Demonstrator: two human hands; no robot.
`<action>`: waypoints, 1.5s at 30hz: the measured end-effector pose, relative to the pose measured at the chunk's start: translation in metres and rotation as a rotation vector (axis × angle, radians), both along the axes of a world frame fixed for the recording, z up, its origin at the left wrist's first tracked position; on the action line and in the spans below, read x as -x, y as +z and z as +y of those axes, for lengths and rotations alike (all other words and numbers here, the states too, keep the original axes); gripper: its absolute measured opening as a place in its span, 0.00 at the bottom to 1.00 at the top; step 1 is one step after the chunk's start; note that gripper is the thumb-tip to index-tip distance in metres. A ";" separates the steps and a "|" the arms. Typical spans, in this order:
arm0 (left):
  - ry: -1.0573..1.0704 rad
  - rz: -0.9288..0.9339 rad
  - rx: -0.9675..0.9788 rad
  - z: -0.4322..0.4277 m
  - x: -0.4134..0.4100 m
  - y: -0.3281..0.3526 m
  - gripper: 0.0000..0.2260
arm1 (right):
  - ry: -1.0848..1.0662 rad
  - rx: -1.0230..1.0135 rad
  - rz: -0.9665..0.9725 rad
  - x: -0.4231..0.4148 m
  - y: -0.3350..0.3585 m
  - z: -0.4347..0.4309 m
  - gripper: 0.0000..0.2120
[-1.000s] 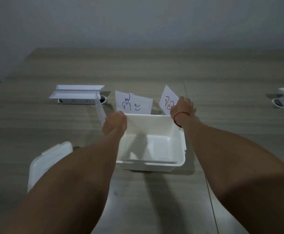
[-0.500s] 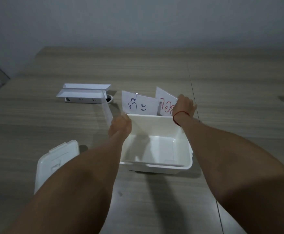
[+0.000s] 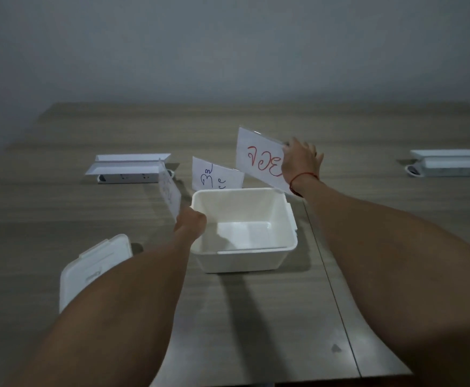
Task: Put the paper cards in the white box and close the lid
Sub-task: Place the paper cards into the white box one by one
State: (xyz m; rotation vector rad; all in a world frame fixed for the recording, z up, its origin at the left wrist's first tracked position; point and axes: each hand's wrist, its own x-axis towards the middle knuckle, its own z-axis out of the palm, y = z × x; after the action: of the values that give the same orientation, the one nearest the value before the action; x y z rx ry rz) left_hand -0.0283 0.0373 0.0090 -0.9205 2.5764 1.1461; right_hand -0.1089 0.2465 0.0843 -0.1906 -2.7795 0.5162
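The white box (image 3: pixel 256 261) stands open and empty at the table's middle. Its white lid (image 3: pixel 88 272) lies flat to the left, partly under my left forearm. My left hand (image 3: pixel 190 223) pinches a paper card (image 3: pixel 169 192) seen nearly edge-on, at the box's left rim. My right hand (image 3: pixel 299 160) holds a card with red writing (image 3: pixel 259 157) raised above the box's far right corner. A third card with blue and green writing (image 3: pixel 215 177) stands just behind the box's far wall, held by neither hand.
A white power strip housing with its flap open (image 3: pixel 129 169) sits at the back left of the wooden table (image 3: pixel 61 219). A similar one (image 3: pixel 451 162) lies at the far right. A seam runs down the tabletop right of the box.
My right hand has lifted the red-lettered card up and to the right. My left hand let go of the blue-lettered card, keeps the edge-on card and moved left of the box.
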 end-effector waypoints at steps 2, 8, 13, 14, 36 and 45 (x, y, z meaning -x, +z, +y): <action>-0.006 0.017 -0.026 -0.001 -0.004 -0.001 0.18 | 0.034 0.042 -0.035 -0.008 0.002 0.001 0.14; -0.021 0.025 -0.066 -0.004 -0.009 -0.004 0.18 | 0.164 0.135 -0.165 -0.032 -0.007 -0.009 0.13; -0.007 0.027 -0.118 -0.008 -0.008 -0.007 0.18 | 0.270 0.230 -0.303 -0.034 -0.013 -0.015 0.12; 0.003 0.029 -0.138 -0.010 -0.005 -0.013 0.19 | 0.291 0.232 -0.348 -0.037 -0.018 -0.015 0.12; 0.043 0.090 0.001 -0.003 0.058 -0.017 0.25 | 0.259 0.155 -0.417 0.046 -0.055 -0.051 0.06; 0.131 -0.032 0.142 -0.004 0.083 -0.027 0.21 | 0.265 0.021 -0.489 0.094 -0.099 -0.086 0.19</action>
State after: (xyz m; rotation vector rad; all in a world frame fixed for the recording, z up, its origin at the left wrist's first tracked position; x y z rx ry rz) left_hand -0.1115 0.0328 -0.0182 -1.1446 2.6327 0.9801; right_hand -0.2030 0.1608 -0.0151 0.0599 -3.3029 0.6329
